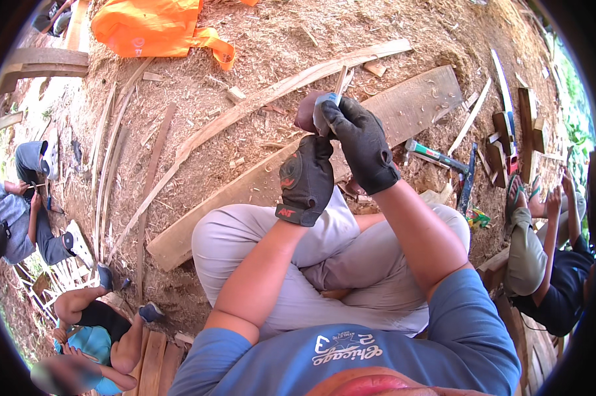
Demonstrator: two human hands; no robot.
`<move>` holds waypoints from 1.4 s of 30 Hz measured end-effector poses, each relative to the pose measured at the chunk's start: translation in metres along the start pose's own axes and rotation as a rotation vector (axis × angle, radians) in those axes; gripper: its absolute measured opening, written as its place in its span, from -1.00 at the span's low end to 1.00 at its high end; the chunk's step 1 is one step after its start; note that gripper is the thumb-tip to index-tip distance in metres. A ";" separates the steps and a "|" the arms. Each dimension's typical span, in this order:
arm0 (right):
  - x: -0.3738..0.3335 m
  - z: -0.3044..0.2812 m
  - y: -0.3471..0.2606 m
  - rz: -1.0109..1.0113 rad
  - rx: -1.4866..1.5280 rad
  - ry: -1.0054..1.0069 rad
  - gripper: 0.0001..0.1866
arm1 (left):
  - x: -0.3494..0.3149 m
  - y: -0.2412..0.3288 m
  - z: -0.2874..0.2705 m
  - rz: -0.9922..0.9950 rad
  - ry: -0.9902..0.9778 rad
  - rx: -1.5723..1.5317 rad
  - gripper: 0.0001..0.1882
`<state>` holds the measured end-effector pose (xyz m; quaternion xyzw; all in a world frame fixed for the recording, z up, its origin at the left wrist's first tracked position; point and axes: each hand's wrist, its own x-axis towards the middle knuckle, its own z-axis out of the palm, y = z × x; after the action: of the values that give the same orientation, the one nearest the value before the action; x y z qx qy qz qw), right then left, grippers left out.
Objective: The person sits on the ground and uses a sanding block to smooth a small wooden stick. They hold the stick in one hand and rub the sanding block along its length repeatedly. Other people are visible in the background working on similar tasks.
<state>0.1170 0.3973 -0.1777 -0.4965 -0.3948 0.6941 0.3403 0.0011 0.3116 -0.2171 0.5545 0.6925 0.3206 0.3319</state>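
Observation:
Both my hands wear black gloves and meet in front of my crossed legs. My right hand [360, 142] is closed, its thumb and fingers pinching a folded sheet of what looks like sandpaper [323, 113], pale blue-grey on one side and reddish brown on the other. A thin wooden stick [341, 80] pokes out beyond the fold, pointing away from me. Just below it and to the left, my left hand [306, 177] is closed with its fingers curled up against the sheet. What the left fingers grip is hidden behind the glove.
A wide plank [417, 99] lies across the shavings beyond my knees, with a long curved strip [258, 99] behind it. A green-handled hammer [436, 157] and a saw [506, 99] lie right. An orange bag [149, 30] is far left. Several people sit at both sides.

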 end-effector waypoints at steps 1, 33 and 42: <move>0.001 0.000 0.004 0.023 -0.005 0.034 -0.62 | -0.001 0.001 0.000 -0.016 -0.009 0.011 -0.80; -0.011 -0.010 -0.023 0.072 -0.090 0.018 -0.61 | 0.016 0.050 -0.058 -0.619 -0.447 -0.719 -0.64; -0.038 0.003 -0.084 0.275 0.126 0.013 -0.53 | 0.014 0.081 -0.093 -0.516 -0.607 -1.001 -0.61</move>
<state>0.1315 0.4020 -0.0869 -0.5281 -0.2764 0.7544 0.2749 -0.0317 0.3328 -0.0991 0.2141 0.4452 0.3437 0.7986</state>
